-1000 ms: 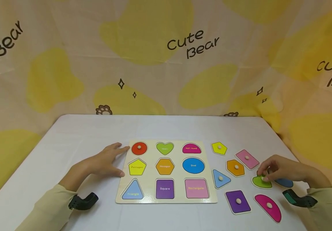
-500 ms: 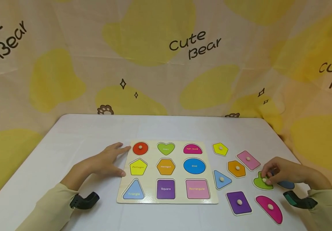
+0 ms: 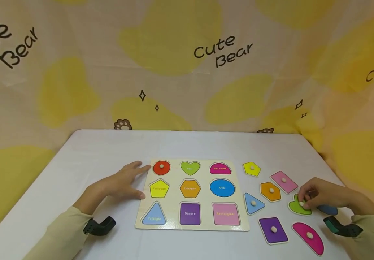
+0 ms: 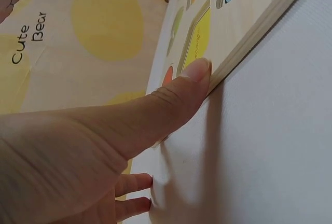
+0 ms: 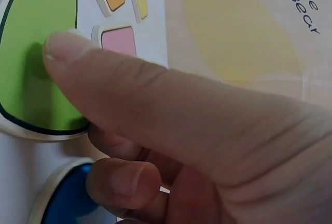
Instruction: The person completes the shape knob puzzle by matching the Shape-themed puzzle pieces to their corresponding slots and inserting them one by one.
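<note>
The right hand [image 3: 331, 195] pinches the knob [image 3: 301, 204] of the green heart piece [image 3: 294, 208], right of the board [image 3: 206, 197]; the left hand [image 3: 117, 185], fingers extended, touches the board's left edge. The green heart piece appears light, stiff and smooth, best held by its knob.

Green heart piece [image 3: 295, 207], yellow-blotched backdrop [image 3: 170, 39].

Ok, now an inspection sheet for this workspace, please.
Surface: white table.
Job's things: puzzle board with red circle in its slot; right of the board lie yellow pentagon, pink rectangle, orange hexagon, blue triangle, green heart, purple square, magenta half round, blue oval (partly hidden).
Clutter: nothing seen.
Hands: left hand touches the board's left edge; right hand pinches the green heart's knob.
Cables: nothing seen.
Surroundings: yellow-patterned "Cute Bear" backdrop.
</note>
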Motion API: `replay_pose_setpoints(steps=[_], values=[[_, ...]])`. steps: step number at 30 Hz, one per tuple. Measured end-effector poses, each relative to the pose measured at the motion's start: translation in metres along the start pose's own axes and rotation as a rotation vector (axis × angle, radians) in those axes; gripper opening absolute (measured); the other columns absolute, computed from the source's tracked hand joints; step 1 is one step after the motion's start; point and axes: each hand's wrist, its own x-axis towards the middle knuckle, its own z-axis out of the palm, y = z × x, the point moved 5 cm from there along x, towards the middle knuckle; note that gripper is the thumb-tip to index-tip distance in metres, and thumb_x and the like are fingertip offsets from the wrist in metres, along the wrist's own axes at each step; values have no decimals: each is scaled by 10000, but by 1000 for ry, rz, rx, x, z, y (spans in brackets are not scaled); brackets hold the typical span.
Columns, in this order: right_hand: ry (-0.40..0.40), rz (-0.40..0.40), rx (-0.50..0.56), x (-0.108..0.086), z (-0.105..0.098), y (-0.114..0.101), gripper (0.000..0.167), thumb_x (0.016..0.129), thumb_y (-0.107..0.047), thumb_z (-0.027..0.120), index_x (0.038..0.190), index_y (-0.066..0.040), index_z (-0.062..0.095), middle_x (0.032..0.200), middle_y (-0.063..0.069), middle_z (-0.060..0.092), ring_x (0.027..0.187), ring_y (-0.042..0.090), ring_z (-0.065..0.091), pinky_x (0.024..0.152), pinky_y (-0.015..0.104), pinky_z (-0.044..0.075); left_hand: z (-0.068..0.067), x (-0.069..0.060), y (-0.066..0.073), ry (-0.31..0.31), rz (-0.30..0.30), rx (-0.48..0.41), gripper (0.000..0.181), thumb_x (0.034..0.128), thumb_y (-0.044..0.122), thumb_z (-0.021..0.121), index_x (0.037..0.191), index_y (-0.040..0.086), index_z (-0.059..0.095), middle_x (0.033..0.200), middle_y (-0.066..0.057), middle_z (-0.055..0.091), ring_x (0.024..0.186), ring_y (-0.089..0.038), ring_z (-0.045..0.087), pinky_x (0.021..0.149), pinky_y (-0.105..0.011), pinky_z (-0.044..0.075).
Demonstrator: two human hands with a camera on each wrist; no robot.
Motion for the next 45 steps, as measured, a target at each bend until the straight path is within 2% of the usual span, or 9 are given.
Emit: replay_pose_setpoints(steps=[8, 19, 24, 33, 45], values=[[11, -55, 4, 3, -7, -8, 146, 905, 46, 661, 949, -77, 727, 759, 116, 584, 686, 189, 538, 504, 307, 373, 7, 1, 3, -10, -13, -20, 1000, 750, 419, 869, 1580, 185, 362, 1636, -266, 242, 1494, -517, 227, 1115, -718, 357], [45, -37, -15, 10, -11, -14, 157, 916, 18, 657, 964, -111, 733, 770, 82, 607, 706, 185, 546, 513, 307, 395, 8, -1, -2, -2, -19, -25, 1016, 739, 446, 869, 1580, 188, 360, 1635, -264, 247, 1492, -521, 233, 1114, -726, 348], [55, -42, -19, 11, -12, -13, 157, 921, 23, 649, 967, -106, 727, 770, 76, 597, 711, 188, 538, 507, 310, 375, 5, 0, -2, -3, -17, -13, 1015, 746, 460, 859, 1585, 201, 350, 1642, -251, 242, 1498, -511, 232, 1118, -721, 349], [71, -51, -23, 15, -11, -14, 168, 921, 28, 642, 975, -110, 722, 791, 55, 631, 705, 185, 551, 528, 279, 426, 3, 1, -3, -11, -15, 0, 1011, 744, 456, 861, 1581, 192, 358, 1634, -266, 246, 1488, -526, 233, 1110, -729, 350], [98, -40, -38, 10, -11, -14, 169, 931, 35, 629, 977, -102, 716, 790, 42, 647, 694, 185, 557, 537, 268, 441, -1, -2, -1, -15, 1, -3, 1020, 736, 470, 864, 1582, 209, 358, 1642, -253, 239, 1493, -519, 229, 1115, -729, 344]])
